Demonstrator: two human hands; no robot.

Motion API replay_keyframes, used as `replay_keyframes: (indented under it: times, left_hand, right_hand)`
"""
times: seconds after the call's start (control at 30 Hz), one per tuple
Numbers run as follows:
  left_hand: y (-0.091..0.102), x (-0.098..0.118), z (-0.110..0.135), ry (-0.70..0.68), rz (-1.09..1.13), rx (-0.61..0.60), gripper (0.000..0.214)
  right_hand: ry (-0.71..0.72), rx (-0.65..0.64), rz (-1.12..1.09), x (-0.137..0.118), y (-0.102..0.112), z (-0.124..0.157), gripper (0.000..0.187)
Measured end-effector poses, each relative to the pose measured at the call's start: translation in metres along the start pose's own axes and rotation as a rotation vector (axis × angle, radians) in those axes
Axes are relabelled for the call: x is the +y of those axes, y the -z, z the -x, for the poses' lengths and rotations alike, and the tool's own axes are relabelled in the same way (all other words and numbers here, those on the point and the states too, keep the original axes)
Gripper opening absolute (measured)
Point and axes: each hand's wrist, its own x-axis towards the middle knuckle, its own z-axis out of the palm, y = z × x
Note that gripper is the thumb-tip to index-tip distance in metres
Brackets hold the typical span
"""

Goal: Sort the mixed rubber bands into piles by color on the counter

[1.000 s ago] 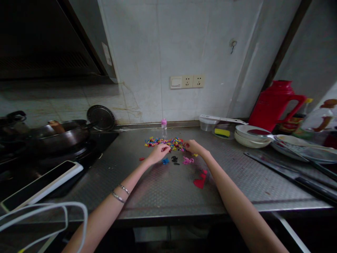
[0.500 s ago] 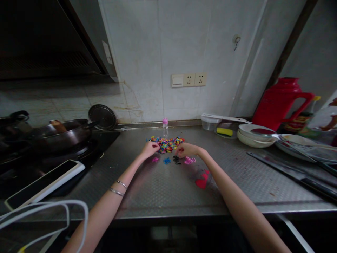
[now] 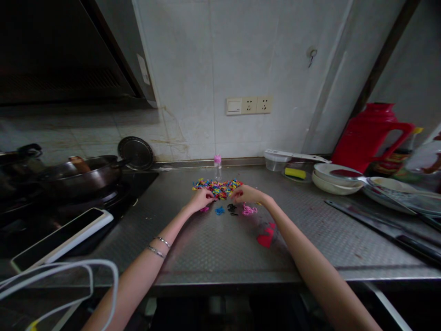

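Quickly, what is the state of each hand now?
Left hand: curled at the colourful pile; its grip cannot be told.
Right hand: curled beside the pile; its grip cannot be told.

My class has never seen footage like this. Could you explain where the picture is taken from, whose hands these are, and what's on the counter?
There is no machine: a camera on a person's head looks forward and down at their bare hands. The left hand and right hand are at the near edge of a multicoloured pile of what look like small bands. On the metal counter also lie a blue clump, black clump and pink clump. A bottle stands behind the pile. Whether either hand holds anything is too small to tell.
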Motion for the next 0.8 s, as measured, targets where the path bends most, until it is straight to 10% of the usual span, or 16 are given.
replay_keyframes:
  times: [0.4,0.8]
  left_hand:
    - [0.004,-0.002,0.000,0.020,-0.033,0.020,0.021]
    - [0.049,0.010,0.004,0.019,0.120,-0.038,0.021]
  right_hand:
    - [0.006,0.079,0.091,0.004,-0.002,-0.001,0.031]
    - [-0.083,0.263,0.447,0.000,-0.027,-0.011,0.026]
